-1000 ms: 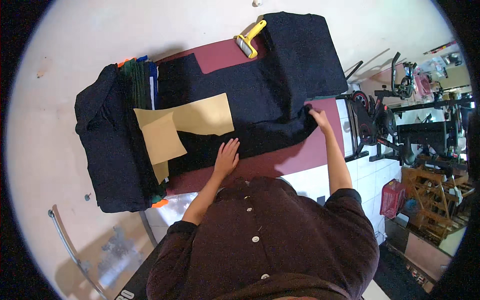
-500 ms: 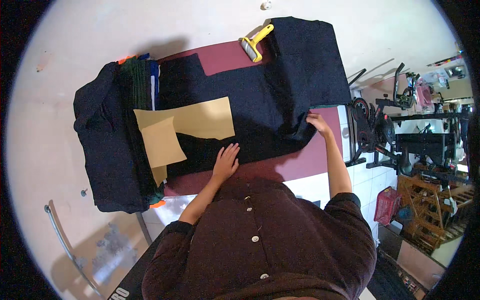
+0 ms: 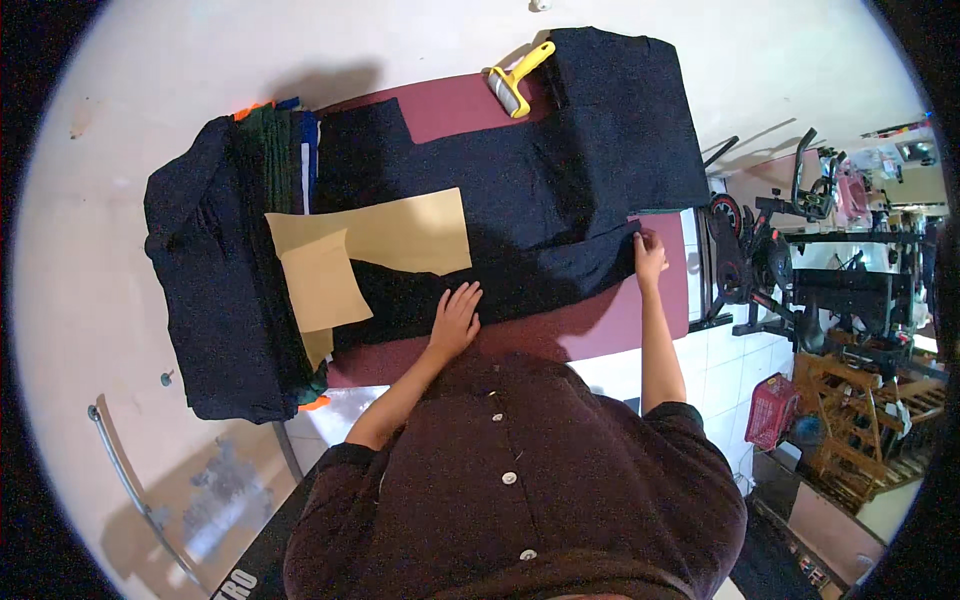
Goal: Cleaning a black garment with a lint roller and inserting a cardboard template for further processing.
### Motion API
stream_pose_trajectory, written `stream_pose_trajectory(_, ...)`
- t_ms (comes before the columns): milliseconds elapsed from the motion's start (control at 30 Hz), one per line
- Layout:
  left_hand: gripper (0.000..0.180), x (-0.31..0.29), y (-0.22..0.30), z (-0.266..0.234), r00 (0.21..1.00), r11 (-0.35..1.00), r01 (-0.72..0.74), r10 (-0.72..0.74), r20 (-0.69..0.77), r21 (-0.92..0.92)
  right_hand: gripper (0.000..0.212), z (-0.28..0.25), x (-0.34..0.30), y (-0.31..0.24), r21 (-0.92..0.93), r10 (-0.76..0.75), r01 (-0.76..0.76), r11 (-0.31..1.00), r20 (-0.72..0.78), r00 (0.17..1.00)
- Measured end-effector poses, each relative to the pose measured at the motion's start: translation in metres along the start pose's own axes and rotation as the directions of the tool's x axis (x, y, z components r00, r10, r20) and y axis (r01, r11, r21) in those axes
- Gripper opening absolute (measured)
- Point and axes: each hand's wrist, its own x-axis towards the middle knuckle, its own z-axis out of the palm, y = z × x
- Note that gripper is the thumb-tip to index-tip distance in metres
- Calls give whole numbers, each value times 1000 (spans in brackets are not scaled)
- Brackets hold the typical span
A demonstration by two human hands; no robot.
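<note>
A near-black cloth garment [image 3: 520, 200] lies spread over a maroon tabletop [image 3: 610, 335]; its exact kind I cannot tell. My left hand [image 3: 457, 315] rests flat on its near edge, fingers stretched out. At the garment's right end, my right hand [image 3: 651, 257] pinches the near corner of the cloth between thumb and fingers. Two tan paper or card pieces lie on the garment's left part: a long one [image 3: 420, 232] and, overlapping it, a smaller one [image 3: 325, 287].
A thick pile of folded dark cloth [image 3: 215, 290] covers the left end, with green and blue layers showing. More folded dark cloth [image 3: 630, 120] lies far right, beside a yellow-handled lint roller [image 3: 512, 90]. Right of the table stand an exercise bike [image 3: 745, 240] and a red basket [image 3: 772, 410].
My right hand has moved slightly right and nearer, drawing the garment's end with it; the bunched folds there are now flatter. My left hand stays in place on the cloth.
</note>
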Motion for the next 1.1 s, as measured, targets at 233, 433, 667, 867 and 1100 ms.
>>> stream_pose_trajectory(233, 54, 31, 4, -9, 998, 998, -55, 55, 27, 18, 54, 18, -97, -88, 35, -635, 638, 769, -77, 769)
stream_pose_trajectory(433, 54, 25, -15, -18, 996, 995, -76, 80, 50, -69, 64, 33, -119, -74, -415, -544, 564, 714, 178, 820)
stream_pose_trajectory(667, 53, -54, -49, -34, 987, 997, -68, 60, 146, 48, 60, 23, -123, -62, -365, -556, 567, 738, 145, 818)
stream_pose_trajectory(867, 46, -132, -108, -37, 904, 887, 344, -401, 148, 308, 60, 27, -114, -47, -471, -554, 562, 680, 172, 814)
stream_pose_trajectory(1100, 30, -122, -108, -50, 740, 804, 592, -517, -430, 52, 55, 42, -134, -76, -397, -527, 475, 785, -25, 850)
